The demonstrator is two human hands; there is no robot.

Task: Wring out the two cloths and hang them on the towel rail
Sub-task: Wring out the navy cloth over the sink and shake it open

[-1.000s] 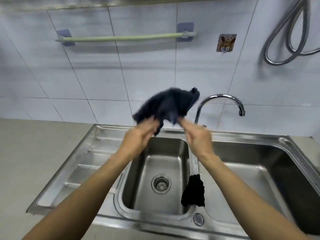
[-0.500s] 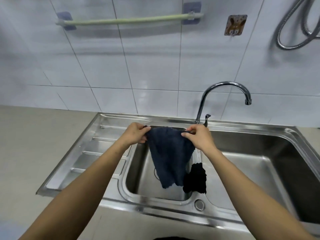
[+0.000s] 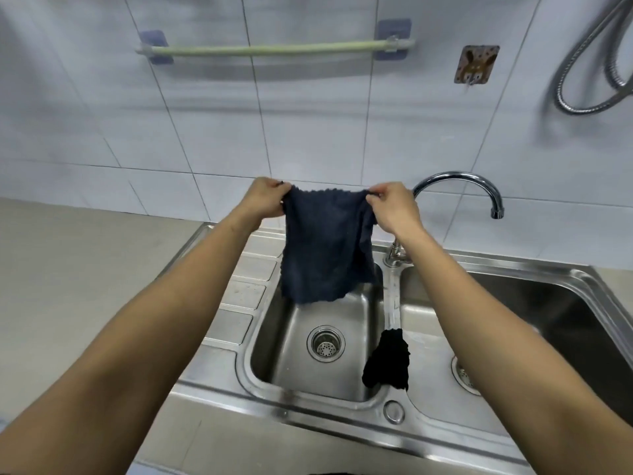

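Observation:
A dark blue cloth [image 3: 325, 248] hangs spread out above the left sink basin. My left hand [image 3: 265, 198] pinches its top left corner and my right hand [image 3: 394, 209] pinches its top right corner. A second, black cloth [image 3: 388, 363] lies draped over the divider between the two basins, bunched up. The pale green towel rail [image 3: 274, 49] is fixed to the tiled wall well above the cloth, with nothing on it.
A steel double sink [image 3: 239, 378] has a ribbed drainboard on its left. A curved tap [image 3: 459, 181] stands just right of my right hand. A wall hook [image 3: 474, 65] and a metal shower hose [image 3: 589, 63] are on the wall at right.
Both hands have lifted the blue cloth from the sink's rim up in front of the wall tiles, held flat by its top corners. A second ago it was bunched between my hands.

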